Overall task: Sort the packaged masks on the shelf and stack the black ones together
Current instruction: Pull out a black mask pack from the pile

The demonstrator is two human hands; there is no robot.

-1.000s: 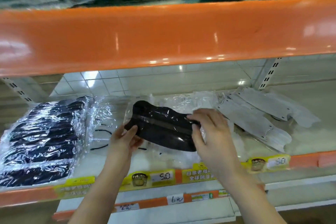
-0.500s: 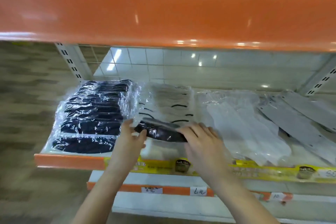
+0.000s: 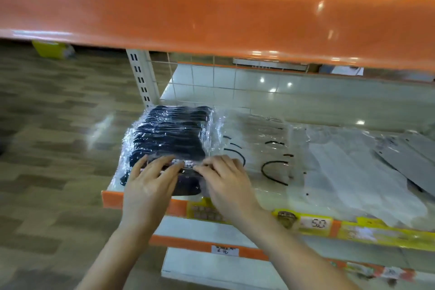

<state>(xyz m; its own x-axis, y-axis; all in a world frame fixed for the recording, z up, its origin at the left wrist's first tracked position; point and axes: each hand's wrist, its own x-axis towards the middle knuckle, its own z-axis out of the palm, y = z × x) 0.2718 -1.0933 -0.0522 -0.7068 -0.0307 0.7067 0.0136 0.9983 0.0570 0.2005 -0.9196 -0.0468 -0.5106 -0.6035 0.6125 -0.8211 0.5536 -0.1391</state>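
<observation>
Head view, grip: left hand (image 3: 149,186) lies flat, fingers straight and spread, on the near end of the black stack (image 3: 169,139); it curls round nothing.
Right hand (image 3: 226,183): fingers bent down, tips at the clear wrap of a black pack (image 3: 188,186) lying at the front of the stack; whether they pinch the film or only press it, I cannot tell.
Black pack: between the two hands, partly hidden under them, touching the stack and reaching the shelf's front edge.
Black stack: wrapped black masks piled at the left end of the shelf (image 3: 113,198), just beside the slotted upright (image 3: 141,80).
White packs (image 3: 256,146): clear bags with black ear loops, just right of the stack, lying flat.
Further right: more white packs (image 3: 348,172), then grey packs (image 3: 409,160) at the frame edge, blurred.
Shelf front: orange lip with yellow price labels (image 3: 315,222).
Upper shelf (image 3: 211,21): broad orange edge overhead, goods on it blurred.
</observation>
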